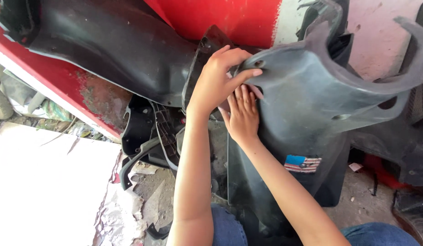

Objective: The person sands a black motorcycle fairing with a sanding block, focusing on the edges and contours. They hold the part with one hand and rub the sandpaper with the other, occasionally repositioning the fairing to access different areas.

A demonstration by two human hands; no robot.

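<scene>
- Head view: the left hand (218, 77) sits just above centre, its thumb (248, 74) laid along the upper edge of a large grey-black plastic scooter panel (311, 105) and its fingers curled over that edge, so it is gripping the panel.
- The right hand (242, 114) lies directly below the left, at about 6 o'clock from it, palm flat and fingers spread against the inner face of the same panel; it presses without closing around anything.
- The panel fills the frame from centre out to 3 o'clock, standing roughly upright, with a curved cut-out rim at 2 o'clock and a small striped sticker (302, 163) at about 5 o'clock from the hands.
- A second dark moulded cover (116, 50) stretches from 10 o'clock toward centre, lying against a red painted surface (220, 16) at 12 o'clock.
- A smaller black plastic part (145, 132) with ribs hangs at 8 o'clock from the hands, beside the left forearm.
- A pale flat sheet (43, 182) lies on the ground at 8 o'clock, with torn scraps along its edge.
- Blue denim knees (377, 234) show along the bottom edge at 5 o'clock.
</scene>
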